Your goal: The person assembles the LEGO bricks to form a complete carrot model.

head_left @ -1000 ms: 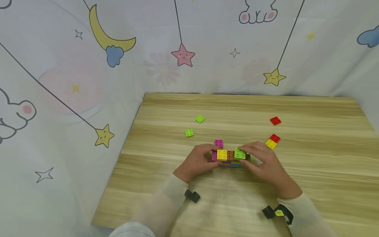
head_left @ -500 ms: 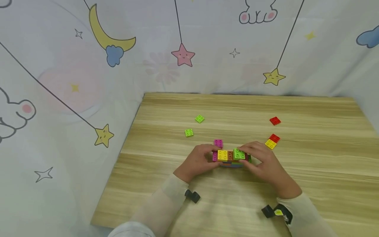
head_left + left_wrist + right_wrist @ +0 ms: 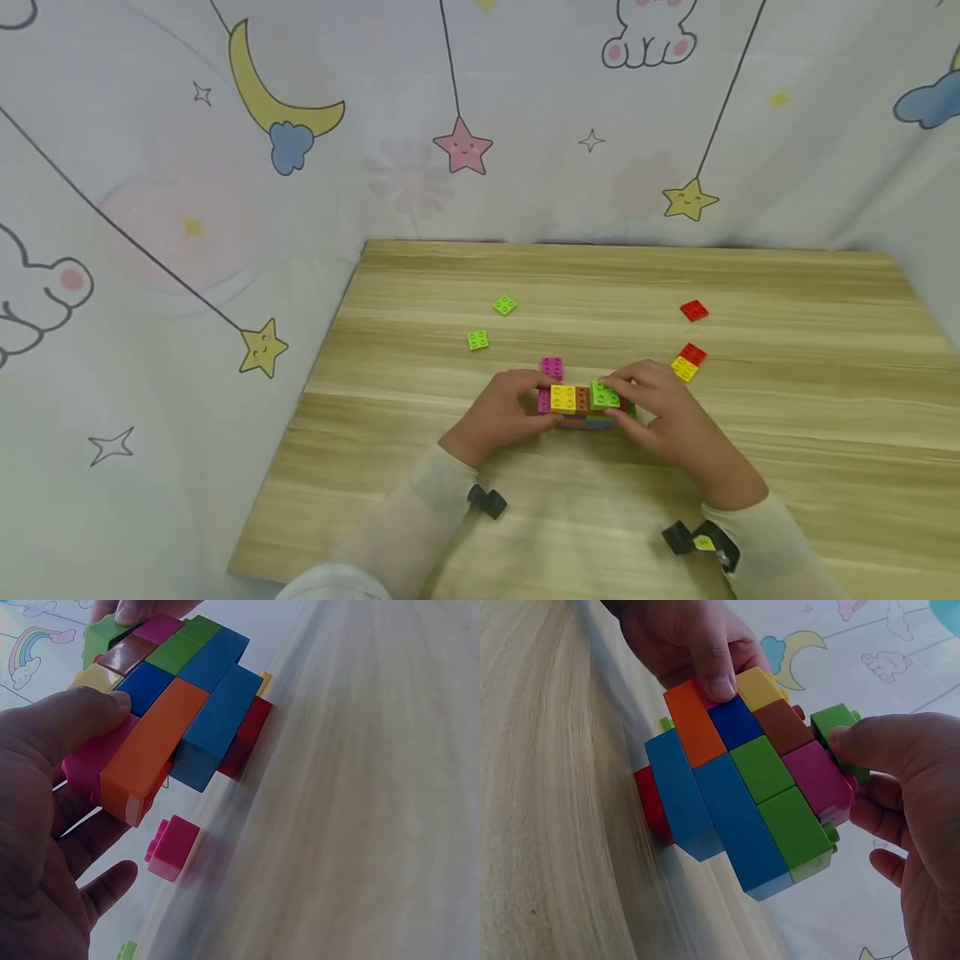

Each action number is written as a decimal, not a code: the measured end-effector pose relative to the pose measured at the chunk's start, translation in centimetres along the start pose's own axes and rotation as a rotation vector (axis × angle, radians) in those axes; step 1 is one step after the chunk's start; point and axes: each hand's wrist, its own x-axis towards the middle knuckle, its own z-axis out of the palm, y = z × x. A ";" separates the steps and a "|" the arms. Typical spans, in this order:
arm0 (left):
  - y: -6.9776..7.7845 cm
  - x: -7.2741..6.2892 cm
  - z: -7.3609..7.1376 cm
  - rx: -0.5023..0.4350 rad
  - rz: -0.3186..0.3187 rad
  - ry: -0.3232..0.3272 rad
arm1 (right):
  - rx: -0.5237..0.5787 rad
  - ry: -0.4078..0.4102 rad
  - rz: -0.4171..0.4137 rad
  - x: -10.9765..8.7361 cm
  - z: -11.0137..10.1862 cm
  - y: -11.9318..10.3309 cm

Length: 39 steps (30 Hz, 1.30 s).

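A stepped wall of toy building bricks (image 3: 742,810) in blue, orange, green, pink, brown and yellow stands between both hands. My left hand (image 3: 498,415) grips its left end, the thumb lying on a dark blue brick (image 3: 145,688). On the top row sits a yellow brick (image 3: 563,398), with brown beside it. My right hand (image 3: 675,425) pinches a light green brick (image 3: 604,396) between thumb and fingers at the top right. In the right wrist view this brick is tilted against the studs of the brown and pink bricks, and a gap shows under part of it.
Loose on the wooden table (image 3: 375,500) lie two light green bricks, one of them (image 3: 477,341) farther left, and a pink brick (image 3: 552,367) just behind the wall. Toward the right are a red brick (image 3: 694,310) and a red-and-yellow pair (image 3: 688,362). A printed curtain hangs behind.
The light green brick has turned slightly and leans a little in the right hand's pinch. Both hands keep nearly the same places, while the head view has shifted a little.
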 end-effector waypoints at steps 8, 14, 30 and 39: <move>0.3 -0.1 0.0 0.014 0.012 0.004 | 0.038 0.028 -0.038 -0.2 0.7 0.7; 0.3 -0.1 0.2 0.023 0.009 0.014 | 0.053 0.073 -0.043 -0.4 1.1 0.6; 0.1 -0.2 0.3 -0.021 -0.020 0.019 | 0.008 0.143 0.058 -0.6 2.1 0.1; 0.1 0.0 0.3 -0.009 -0.029 0.019 | 0.051 0.206 0.036 -0.1 2.1 -0.5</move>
